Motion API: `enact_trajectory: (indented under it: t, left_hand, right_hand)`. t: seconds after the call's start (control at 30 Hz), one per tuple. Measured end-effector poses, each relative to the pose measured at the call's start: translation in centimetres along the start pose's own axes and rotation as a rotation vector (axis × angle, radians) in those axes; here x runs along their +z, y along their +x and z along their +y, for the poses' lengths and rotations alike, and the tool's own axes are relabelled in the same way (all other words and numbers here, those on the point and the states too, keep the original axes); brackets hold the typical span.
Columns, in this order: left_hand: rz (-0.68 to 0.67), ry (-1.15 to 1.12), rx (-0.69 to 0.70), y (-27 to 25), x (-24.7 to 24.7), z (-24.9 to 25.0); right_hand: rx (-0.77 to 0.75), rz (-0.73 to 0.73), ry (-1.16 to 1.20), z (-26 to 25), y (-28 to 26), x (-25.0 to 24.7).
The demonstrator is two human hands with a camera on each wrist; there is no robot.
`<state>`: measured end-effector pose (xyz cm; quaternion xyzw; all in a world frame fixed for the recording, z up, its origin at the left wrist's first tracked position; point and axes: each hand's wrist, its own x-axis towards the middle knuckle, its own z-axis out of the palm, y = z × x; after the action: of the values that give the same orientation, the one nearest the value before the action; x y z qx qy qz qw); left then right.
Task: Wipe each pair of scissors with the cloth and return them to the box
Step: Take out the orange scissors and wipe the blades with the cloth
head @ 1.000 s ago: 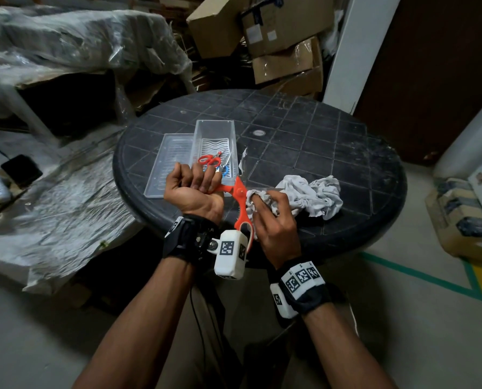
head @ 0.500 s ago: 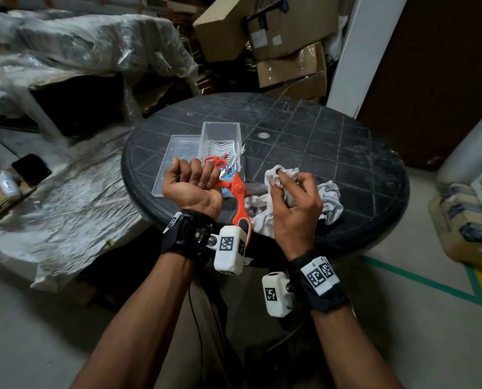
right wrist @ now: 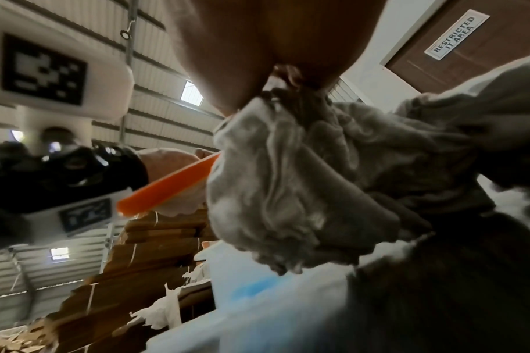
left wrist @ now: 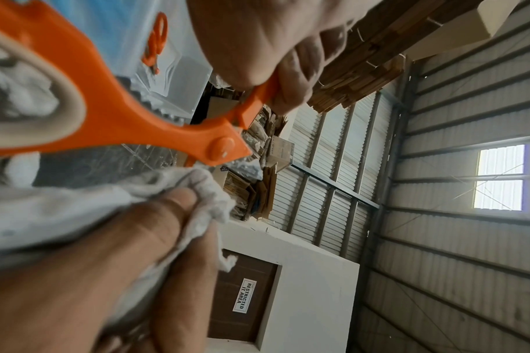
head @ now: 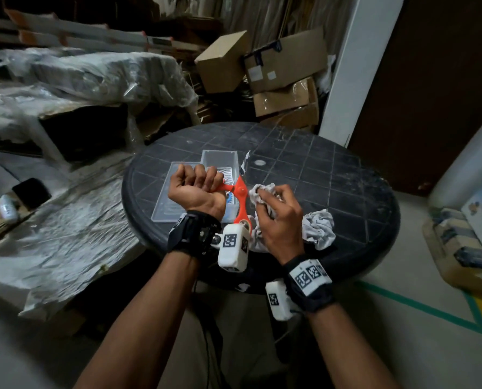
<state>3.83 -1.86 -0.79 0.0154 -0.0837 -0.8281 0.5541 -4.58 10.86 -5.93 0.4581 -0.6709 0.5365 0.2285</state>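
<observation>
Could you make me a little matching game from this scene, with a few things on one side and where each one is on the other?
Things:
1. orange scissors
2. cloth
3. clear box
4. cardboard boxes

Places:
A. stacked behind the round table
B. bunched in the right hand
C. gripped in the left hand
D. lying on the table beyond the left hand

Pairs: 1-C, 2-B, 3-D, 4-A
</observation>
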Motion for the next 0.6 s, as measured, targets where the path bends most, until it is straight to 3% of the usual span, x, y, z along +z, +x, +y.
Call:
enact_trajectory:
  t: [0.2, 0.4, 0.6]
  left_hand:
    - [-0.029, -0.046, 0.0, 4.1, 3.1, -1.6]
    - [-0.064, -0.073, -0.008, 7.4, 3.0, -4.0]
    - [-0.058, -0.067, -0.014, 9.1, 1.3, -5.2]
  right_hand:
    - [0.07, 0.052, 0.08, 1.8, 6.8, 1.4]
    - [0.076, 0.147, 0.132, 3.6, 8.2, 3.8]
    - [0.016, 0.062, 0.064, 5.9, 8.5, 4.5]
